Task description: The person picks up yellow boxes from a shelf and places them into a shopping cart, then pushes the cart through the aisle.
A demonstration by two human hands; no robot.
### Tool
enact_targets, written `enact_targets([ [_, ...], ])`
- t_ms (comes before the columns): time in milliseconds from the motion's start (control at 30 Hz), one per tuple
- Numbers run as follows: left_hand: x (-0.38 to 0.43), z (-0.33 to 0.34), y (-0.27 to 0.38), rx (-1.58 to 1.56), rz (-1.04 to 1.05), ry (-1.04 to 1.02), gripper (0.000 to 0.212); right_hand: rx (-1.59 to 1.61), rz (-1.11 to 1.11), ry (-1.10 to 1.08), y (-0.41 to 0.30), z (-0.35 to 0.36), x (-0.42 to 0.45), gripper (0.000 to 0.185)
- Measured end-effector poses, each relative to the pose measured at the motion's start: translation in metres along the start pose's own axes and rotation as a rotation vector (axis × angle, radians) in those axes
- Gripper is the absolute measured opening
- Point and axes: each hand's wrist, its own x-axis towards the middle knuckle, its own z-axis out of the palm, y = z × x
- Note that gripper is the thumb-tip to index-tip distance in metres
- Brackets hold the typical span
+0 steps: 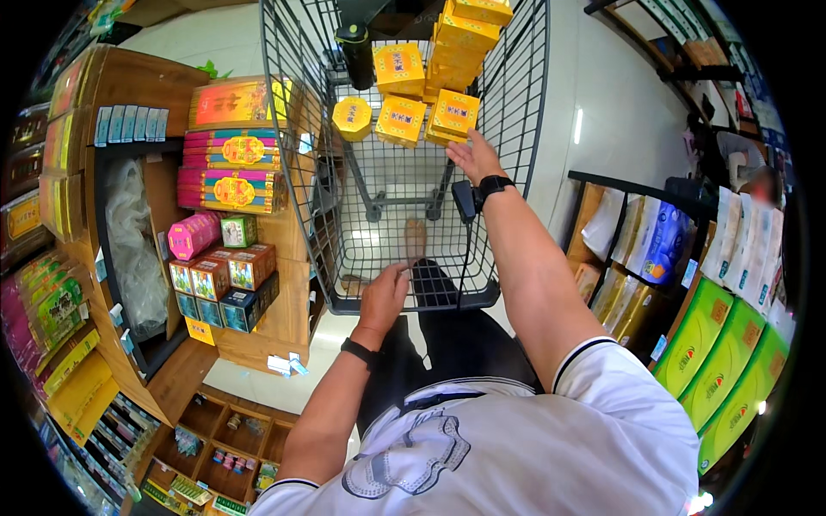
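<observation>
My right hand (474, 157) reaches into a dark wire shopping cart (474, 302), its fingertips at the near corner of a yellow octagonal box (455, 111). That box tops a short pile; the fingers are apart and do not close around it. My left hand (385, 293) hovers by the cart's near end, fingers loosely bent, with nothing visible in it. More yellow boxes stand alongside: a single one (352, 119) at the left, another (400, 120) in the middle, one behind (399, 68). A taller stack (461, 55) rises at the far right. The boxes bear printed writing.
A dark bottle (355, 57) stands in the cart's far left. Left of the cart, a wooden display (290, 284) carries colourful packaged boxes (232, 169) and small cartons (222, 274). Tissue packs (700, 361) line the right shelf. A person (742, 161) is farther right.
</observation>
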Motion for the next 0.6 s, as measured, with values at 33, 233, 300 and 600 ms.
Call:
enact_targets([
  [33, 0.0, 0.001, -0.001, 0.028, 0.034, 0.016, 0.024, -0.01, -0.002, 0.012, 0.0, 0.001, 0.005, 0.047],
  [233, 0.005, 0.006, 0.006, 0.116, 0.052, 0.076, 0.02, -0.034, 0.024, 0.021, 0.005, 0.004, 0.019, 0.044],
  [300, 0.007, 0.007, 0.007, 0.136, 0.062, 0.095, 0.019, -0.045, 0.023, 0.006, 0.006, 0.0, 0.026, 0.044],
  [600, 0.008, 0.009, 0.006, 0.129, 0.031, 0.109, 0.018, -0.072, 0.011, 0.008, 0.024, -0.013, 0.051, 0.037],
])
